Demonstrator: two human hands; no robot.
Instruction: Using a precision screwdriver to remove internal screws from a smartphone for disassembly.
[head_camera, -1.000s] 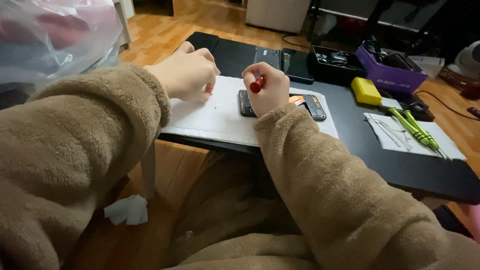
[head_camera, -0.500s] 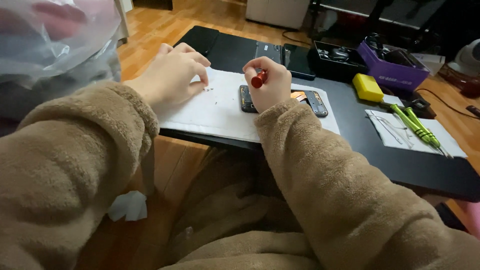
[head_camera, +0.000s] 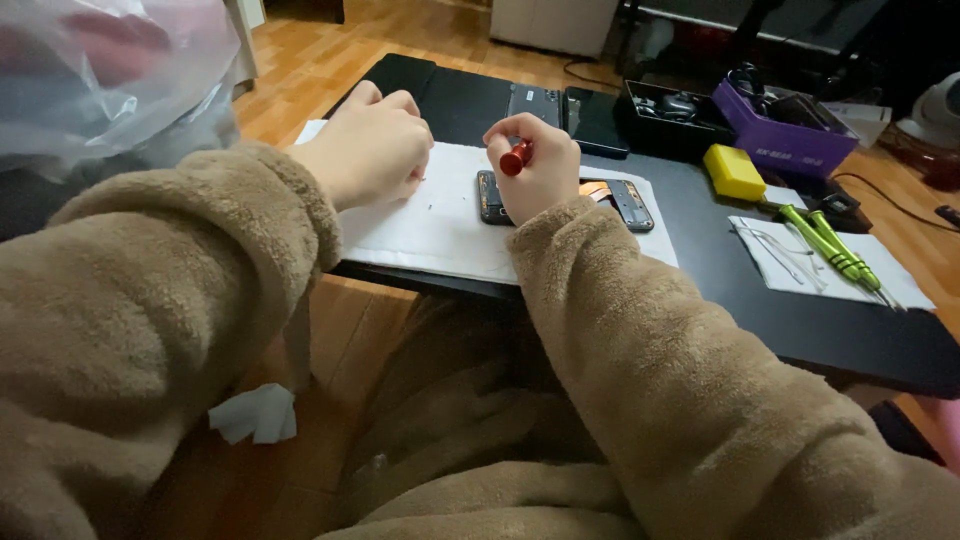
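opened phone (head_camera: 620, 200) on white mat (head_camera: 440, 225): right hand (head_camera: 535, 165) grip clamped on red screwdriver (head_camera: 515, 158); left hand (head_camera: 372, 150) beside phone, grip curled together, contents hidden. risk: tip slipping, gouging board.

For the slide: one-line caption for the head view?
Right hand grips a red screwdriver over an opened phone; left hand rests on white paper.
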